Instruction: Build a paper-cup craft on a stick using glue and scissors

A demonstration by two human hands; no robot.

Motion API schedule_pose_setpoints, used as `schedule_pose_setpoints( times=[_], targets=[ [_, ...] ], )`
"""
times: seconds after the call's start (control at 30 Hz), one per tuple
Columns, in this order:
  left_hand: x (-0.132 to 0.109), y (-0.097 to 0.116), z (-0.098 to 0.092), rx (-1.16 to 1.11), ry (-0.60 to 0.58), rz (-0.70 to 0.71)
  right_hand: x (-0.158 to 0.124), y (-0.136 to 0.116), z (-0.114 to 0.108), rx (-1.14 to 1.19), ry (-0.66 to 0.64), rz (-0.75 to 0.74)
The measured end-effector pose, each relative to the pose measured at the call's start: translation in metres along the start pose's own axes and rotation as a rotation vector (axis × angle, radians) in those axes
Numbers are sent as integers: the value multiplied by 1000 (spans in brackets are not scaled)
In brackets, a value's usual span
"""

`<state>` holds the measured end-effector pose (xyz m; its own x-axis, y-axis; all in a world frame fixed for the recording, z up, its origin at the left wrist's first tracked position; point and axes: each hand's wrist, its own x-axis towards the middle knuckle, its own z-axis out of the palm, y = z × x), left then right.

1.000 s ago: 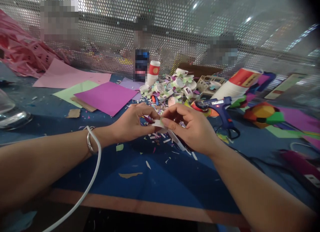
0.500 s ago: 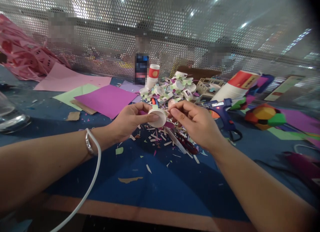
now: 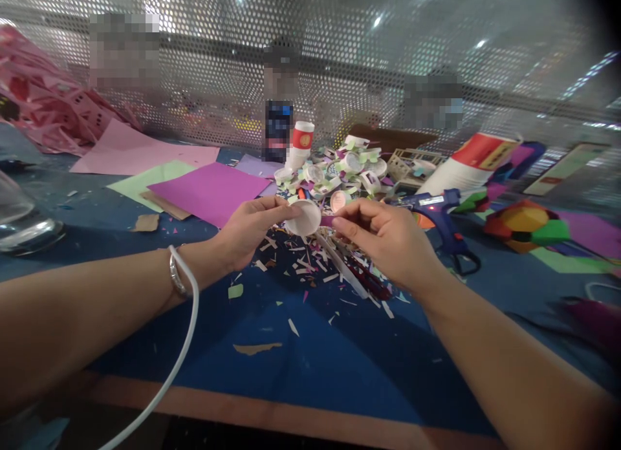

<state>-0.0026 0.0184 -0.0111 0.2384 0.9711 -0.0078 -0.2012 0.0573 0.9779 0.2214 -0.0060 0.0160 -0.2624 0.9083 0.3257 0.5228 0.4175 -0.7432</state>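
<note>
My left hand [image 3: 242, 227] pinches a round white paper cup bottom [image 3: 305, 218] by its left side, thumb on its face. At its right edge is a small purple paper tab [image 3: 326, 221], held between the thumb and fingers of my right hand [image 3: 383, 233]. Both hands are raised above scattered paper scraps [image 3: 308, 262]. Under the right hand lie scissors [image 3: 376, 283] with dark red handles. Just behind the hands rises a heap of similar cup bottoms [image 3: 352, 162] with pale green and purple tabs. A blue glue gun [image 3: 439, 220] is right of my right hand.
A red-and-white paper cup stack [image 3: 301, 143] stands behind the heap; a larger stack [image 3: 473, 162] leans at right. Coloured sheets [image 3: 208, 190] lie at left, near a glass [image 3: 24, 227]. A colourful paper ball [image 3: 526, 227] sits at right. Perforated metal [image 3: 194, 81] closes the back.
The cup bottom has turned so its round face shows more fully. My right hand's fingertips have come to the purple tab and now pinch it. The view has shifted slightly.
</note>
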Motion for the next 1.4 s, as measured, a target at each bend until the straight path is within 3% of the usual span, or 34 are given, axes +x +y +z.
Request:
schedule_pose_setpoints(
  times=[0.2,0.37,0.7,1.03,1.2,1.4],
  targets=[
    [5,-1,-4,-66,-137,-113,1,4,1,81,66,22],
    [6,-3,-4,-179,-176,-175,0,3,4,117,87,59],
    [0,3,-2,-163,-312,-298,0,-1,5,204,54,81],
    [-8,4,7,-20,-230,-261,-1,-5,6,274,-40,107],
    [-20,7,15,-63,-272,-183,-2,-8,6,282,-68,104],
    [-22,6,15,-140,-200,-208,-2,-8,7,342,-105,143]
  ],
)
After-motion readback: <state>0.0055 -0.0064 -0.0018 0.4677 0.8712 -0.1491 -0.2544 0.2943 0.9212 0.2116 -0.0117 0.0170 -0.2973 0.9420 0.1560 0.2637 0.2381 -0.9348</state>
